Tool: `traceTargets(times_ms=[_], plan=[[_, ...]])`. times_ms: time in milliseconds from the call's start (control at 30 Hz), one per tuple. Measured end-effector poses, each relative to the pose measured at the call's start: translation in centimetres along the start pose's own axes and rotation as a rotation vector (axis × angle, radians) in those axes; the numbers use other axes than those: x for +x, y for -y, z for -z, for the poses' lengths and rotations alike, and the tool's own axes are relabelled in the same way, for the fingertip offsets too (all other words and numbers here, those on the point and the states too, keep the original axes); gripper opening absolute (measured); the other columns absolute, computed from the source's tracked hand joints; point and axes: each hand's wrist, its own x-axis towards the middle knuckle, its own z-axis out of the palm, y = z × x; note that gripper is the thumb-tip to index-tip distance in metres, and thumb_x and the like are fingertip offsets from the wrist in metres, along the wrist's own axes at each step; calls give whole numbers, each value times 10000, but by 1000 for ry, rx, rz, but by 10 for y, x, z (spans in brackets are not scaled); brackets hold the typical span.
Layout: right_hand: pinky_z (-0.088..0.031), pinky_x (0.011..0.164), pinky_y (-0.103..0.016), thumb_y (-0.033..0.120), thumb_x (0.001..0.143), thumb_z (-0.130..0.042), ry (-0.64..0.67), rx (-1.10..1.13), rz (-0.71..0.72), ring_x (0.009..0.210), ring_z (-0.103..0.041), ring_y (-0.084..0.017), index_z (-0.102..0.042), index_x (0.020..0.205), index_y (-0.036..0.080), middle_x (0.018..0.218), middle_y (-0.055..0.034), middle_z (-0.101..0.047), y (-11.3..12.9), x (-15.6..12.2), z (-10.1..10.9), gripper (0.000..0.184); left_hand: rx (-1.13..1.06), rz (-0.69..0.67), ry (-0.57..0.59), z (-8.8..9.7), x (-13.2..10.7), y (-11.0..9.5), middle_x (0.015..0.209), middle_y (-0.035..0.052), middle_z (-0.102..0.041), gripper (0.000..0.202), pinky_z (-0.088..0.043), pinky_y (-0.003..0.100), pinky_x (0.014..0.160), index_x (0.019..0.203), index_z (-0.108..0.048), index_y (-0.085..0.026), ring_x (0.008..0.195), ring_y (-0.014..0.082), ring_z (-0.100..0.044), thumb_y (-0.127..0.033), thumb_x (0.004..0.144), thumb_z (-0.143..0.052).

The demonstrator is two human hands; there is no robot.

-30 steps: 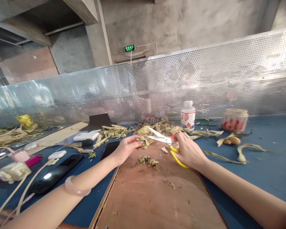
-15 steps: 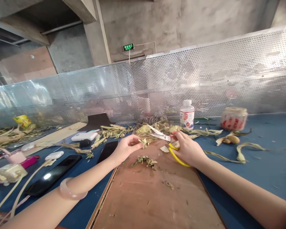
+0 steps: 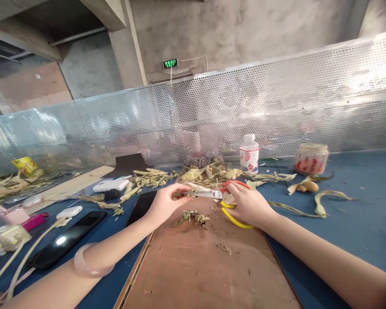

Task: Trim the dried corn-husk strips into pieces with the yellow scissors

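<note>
My right hand [image 3: 246, 201] grips a pair of scissors [image 3: 209, 194] by handles that are red on one side and yellow on the other. Their blades point left, slightly apart, and reach the fingertips of my left hand [image 3: 169, 201]. Those fingers are pinched on a small piece of dried plant husk, mostly hidden behind fingers and blades. Below the hands, a little heap of knotted dried husk pieces [image 3: 193, 218] lies on the brown wooden board [image 3: 212, 270]. A few small curled scraps [image 3: 225, 248] rest nearer to me.
Behind the hands lies a pile of dried husks [image 3: 209, 171]. A white bottle [image 3: 249, 153] and a jar [image 3: 311, 159] stand at the back right. Phones [image 3: 67, 238], cables and a white device [image 3: 111, 185] lie left. A perforated metal screen [image 3: 212, 116] bounds the table.
The scissors have swung lower and moved left, so their blades now meet my left fingertips. They are less widely spread than before. My left hand stays pinched in nearly the same place.
</note>
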Motion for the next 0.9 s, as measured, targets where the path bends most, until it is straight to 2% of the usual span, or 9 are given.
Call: traceTargets(times_ms=[233,567,700,900], plan=[[-386,584,-284,417,789,-504,-1,1,-27,881,-623,-225,-491,1030,196,1040,-62,-645,1,-1,-1,328,87,-61,14,1,-2,-7,1070,43,-680,264,-500,353,842,992,-657,-240,964,208,-623,-326,743,-676],[-388,578,-279,419,781,-497,-30,34,-51,849,-629,-222,-497,983,201,1019,-70,-655,11,0,-3,297,188,-186,-112,0,-6,-13,998,46,-689,235,-510,337,761,944,-651,-233,884,209,-634,-341,737,-681],[-381,558,-273,402,775,-505,-23,18,-65,872,-628,-223,-503,990,203,1039,-66,-653,11,1,-1,293,212,-218,-139,0,-7,-17,945,42,-689,223,-504,350,774,923,-655,-231,848,204,-631,-336,728,-690],[-383,551,-267,391,796,-492,-34,-31,-36,890,-628,-218,-514,1006,201,1069,-66,-645,8,-1,-2,284,130,-167,-91,-1,-8,-14,989,51,-678,250,-490,364,844,961,-640,-227,913,209,-624,-339,741,-679]])
